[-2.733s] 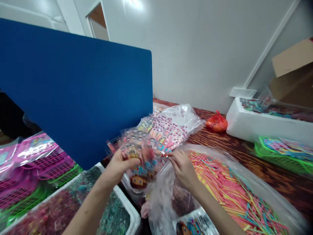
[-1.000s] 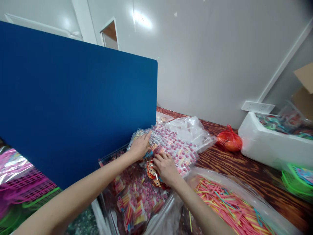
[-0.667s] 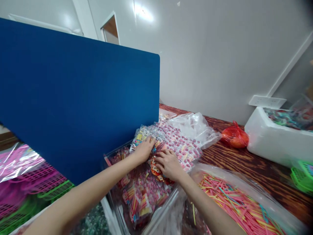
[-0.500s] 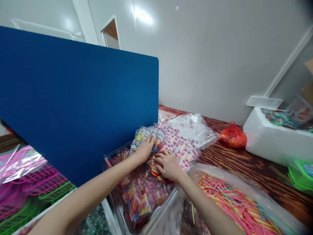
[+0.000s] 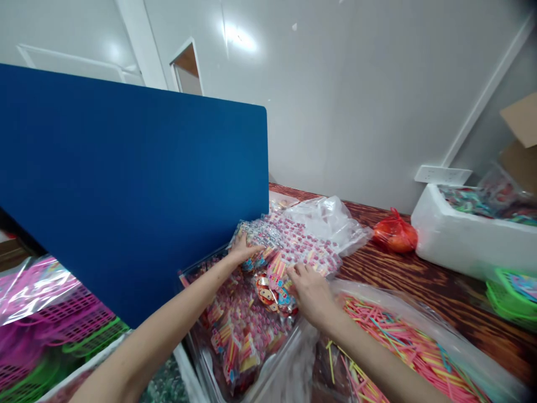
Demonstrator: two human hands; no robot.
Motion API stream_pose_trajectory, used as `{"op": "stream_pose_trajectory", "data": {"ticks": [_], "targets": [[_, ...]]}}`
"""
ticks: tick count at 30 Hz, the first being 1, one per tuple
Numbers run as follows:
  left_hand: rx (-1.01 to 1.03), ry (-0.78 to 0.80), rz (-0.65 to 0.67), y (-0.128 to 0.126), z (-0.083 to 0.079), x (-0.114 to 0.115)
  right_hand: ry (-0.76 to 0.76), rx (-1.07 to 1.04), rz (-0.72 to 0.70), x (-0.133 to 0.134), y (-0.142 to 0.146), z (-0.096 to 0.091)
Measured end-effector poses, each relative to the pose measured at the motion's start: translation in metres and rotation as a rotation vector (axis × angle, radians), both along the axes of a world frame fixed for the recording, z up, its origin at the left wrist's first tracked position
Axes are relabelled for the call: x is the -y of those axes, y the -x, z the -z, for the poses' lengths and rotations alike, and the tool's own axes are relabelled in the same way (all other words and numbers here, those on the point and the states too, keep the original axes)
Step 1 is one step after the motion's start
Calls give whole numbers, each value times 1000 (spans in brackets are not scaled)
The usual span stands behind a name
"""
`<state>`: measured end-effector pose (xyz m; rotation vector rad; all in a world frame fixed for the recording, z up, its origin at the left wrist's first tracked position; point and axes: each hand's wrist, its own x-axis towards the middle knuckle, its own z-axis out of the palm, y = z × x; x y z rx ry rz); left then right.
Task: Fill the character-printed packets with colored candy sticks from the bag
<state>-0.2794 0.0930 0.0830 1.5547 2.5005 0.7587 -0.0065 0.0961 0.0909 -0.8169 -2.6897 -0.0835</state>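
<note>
My left hand (image 5: pixel 241 250) lies on a bunch of small clear packets (image 5: pixel 260 232), its thumb stretched across them and its other fingers partly hidden. With bent fingers, my right hand (image 5: pixel 311 288) grips the edge of pink-and-yellow stick packets (image 5: pixel 282 270). Between and below the hands are round cartoon-face cards (image 5: pixel 267 294) in clear wrap. Beneath them stands a clear plastic bin (image 5: pixel 201 366) holding many pink-and-yellow stick packets (image 5: pixel 243 338). Sheets of pink-dotted packets (image 5: pixel 310 246) spread behind my right hand.
A tall blue panel (image 5: pixel 168 184) rises at left. Pink and green baskets (image 5: pixel 79 322) stand below it. At right are a bag of coloured sticks (image 5: pixel 403 341), a red bag (image 5: pixel 395 232), a white foam box (image 5: pixel 457 240) and a green basket (image 5: pixel 509 299). Clear plastic (image 5: pixel 331 221) lies behind.
My hands have moved apart, the left one slightly left and the right one to the right and lower. More of the stick packets and cartoon-face cards now shows between them.
</note>
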Motion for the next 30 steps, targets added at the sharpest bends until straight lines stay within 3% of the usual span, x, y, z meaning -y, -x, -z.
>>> {"op": "stream_pose_trajectory", "data": {"ticks": [3, 6, 13, 15, 20, 25, 27, 30], "targets": [[48, 59, 10, -6, 8, -5, 31, 83, 15, 0, -10, 8], [55, 76, -30, -10, 10, -9, -11, 88, -31, -7, -1, 13], [41, 79, -165, -14, 0, -9, -59, 26, -32, -13, 17, 15], [-11, 54, -74, -15, -6, -1, -39, 7, -66, -13, 12, 16], [-237, 40, 420, -29, -26, 16, 0, -55, -122, -15, 4, 17], [-427, -54, 608, -50, -32, -5, 37, -110, -111, -17, 5, 21], [-454, -69, 611, -51, -26, -20, 62, -126, -100, -16, 4, 23], [-418, -52, 450, -47, -10, -37, 84, -140, -78, -15, 2, 25]]}}
